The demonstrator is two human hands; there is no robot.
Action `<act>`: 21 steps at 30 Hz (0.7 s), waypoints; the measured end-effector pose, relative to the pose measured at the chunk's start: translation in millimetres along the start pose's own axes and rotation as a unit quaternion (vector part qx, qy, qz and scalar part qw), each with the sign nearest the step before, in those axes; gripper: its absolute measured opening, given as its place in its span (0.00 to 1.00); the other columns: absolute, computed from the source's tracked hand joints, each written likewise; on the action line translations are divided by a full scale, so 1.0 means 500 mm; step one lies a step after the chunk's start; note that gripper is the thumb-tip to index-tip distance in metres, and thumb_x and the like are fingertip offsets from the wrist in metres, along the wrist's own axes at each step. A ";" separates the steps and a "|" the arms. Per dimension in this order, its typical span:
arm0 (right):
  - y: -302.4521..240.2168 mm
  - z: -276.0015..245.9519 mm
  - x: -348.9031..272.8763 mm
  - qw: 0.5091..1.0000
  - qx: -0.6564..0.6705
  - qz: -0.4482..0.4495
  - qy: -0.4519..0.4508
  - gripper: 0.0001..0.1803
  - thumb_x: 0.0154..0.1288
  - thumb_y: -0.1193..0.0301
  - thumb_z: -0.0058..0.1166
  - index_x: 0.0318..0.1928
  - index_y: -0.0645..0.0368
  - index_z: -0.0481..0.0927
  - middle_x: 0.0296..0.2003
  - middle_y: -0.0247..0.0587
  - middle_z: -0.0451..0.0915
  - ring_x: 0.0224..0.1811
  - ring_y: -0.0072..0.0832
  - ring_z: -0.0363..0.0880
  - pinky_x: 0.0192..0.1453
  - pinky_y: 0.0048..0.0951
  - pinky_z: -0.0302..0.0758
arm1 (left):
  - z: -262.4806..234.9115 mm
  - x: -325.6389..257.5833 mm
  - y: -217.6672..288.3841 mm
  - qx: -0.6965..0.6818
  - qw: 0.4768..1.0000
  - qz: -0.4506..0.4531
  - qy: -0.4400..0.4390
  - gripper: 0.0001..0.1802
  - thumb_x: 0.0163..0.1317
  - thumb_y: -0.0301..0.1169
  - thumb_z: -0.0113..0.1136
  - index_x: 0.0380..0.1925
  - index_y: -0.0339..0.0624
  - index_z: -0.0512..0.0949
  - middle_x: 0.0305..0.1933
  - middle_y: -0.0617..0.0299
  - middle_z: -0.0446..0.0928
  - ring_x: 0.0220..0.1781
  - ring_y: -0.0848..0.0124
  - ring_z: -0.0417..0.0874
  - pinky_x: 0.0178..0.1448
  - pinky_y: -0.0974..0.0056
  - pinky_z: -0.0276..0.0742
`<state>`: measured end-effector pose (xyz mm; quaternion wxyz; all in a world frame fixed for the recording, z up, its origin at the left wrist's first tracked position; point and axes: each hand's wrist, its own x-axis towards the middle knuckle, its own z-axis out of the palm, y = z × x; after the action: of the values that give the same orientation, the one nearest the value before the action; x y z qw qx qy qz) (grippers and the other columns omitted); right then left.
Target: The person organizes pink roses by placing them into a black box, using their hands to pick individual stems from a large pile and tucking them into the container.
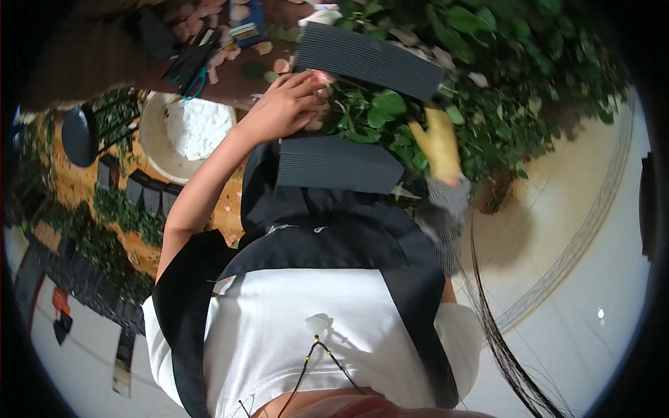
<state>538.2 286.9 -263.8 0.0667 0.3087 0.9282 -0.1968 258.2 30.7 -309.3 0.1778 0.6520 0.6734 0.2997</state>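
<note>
My bare left hand is curled over the pink rose heads of a leafy bunch, its fingers partly hiding the blooms. Green rose leaves stretch from there to the right, between two pieces of dark grey corrugated cardboard. The upper cardboard piece lies tilted on the far side of the leaves; the lower cardboard piece rests on the near side, by my lap. At the stem side, my right hand wears a yellow-palmed glove. Its thumb stands apart from the fingers, slightly blurred, beside the leaves.
A large heap of leafy stems fills the far right. Left of me stands a round tub of white pieces. Loose pink petals and dark tools lie at the far left. Grey-wrapped bundles with foliage line the left floor.
</note>
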 end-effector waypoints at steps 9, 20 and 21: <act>-0.343 -0.095 0.064 0.841 0.450 -0.109 -0.280 0.27 0.70 0.69 0.60 0.69 0.56 0.76 0.61 0.46 0.83 0.61 0.40 0.83 0.67 0.35 0.77 | -0.016 -0.063 -0.003 -0.180 0.920 -0.345 0.046 0.12 0.70 0.36 0.61 0.44 0.41 0.86 0.41 0.48 0.85 0.42 0.46 0.86 0.46 0.49 0.81; -0.342 0.098 0.146 0.923 -0.210 -0.043 -0.319 0.21 0.71 0.54 0.56 0.50 0.59 0.81 0.46 0.47 0.88 0.47 0.40 0.88 0.46 0.44 0.83 | 0.050 -0.077 -0.013 -0.279 0.882 -0.380 -0.023 0.16 0.76 0.33 0.57 0.49 0.29 0.83 0.44 0.50 0.89 0.46 0.66 0.90 0.50 0.64 0.84; -0.342 0.107 0.149 0.925 -0.209 -0.036 -0.316 0.21 0.71 0.54 0.56 0.50 0.58 0.81 0.45 0.47 0.88 0.46 0.41 0.89 0.45 0.44 0.84 | 0.063 -0.084 -0.008 -0.263 0.895 -0.359 -0.016 0.16 0.76 0.33 0.58 0.50 0.30 0.83 0.45 0.49 0.88 0.47 0.66 0.90 0.51 0.64 0.84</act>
<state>376.3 180.4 -275.6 0.4120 0.1761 0.8896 -0.0883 278.7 -5.3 -341.9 0.4486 0.2998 0.7557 0.3711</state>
